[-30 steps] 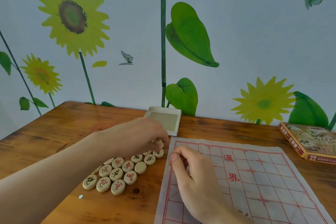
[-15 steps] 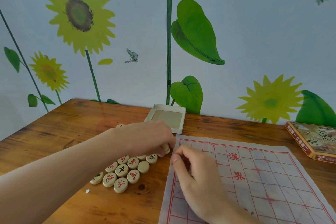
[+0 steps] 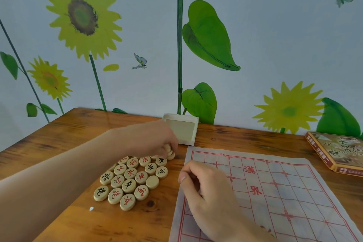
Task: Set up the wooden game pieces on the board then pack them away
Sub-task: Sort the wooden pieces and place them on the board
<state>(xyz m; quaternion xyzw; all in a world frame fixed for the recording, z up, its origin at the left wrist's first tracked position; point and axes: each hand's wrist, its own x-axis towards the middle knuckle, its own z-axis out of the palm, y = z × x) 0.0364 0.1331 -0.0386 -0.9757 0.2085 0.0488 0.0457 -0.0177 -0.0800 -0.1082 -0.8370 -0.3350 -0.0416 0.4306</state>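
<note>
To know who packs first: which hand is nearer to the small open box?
Left. The left hand is just beside the small open box, over the pieces; the right hand rests nearer the camera on the board.

Wooden table (image 3: 64,137) stood against wall. On it lay cluster of round wooden game pieces (image 3: 131,180) at left, paper board (image 3: 275,192) at right, empty box tray (image 3: 181,130) behind them, box lid (image 3: 339,152) at far right edge.
</note>
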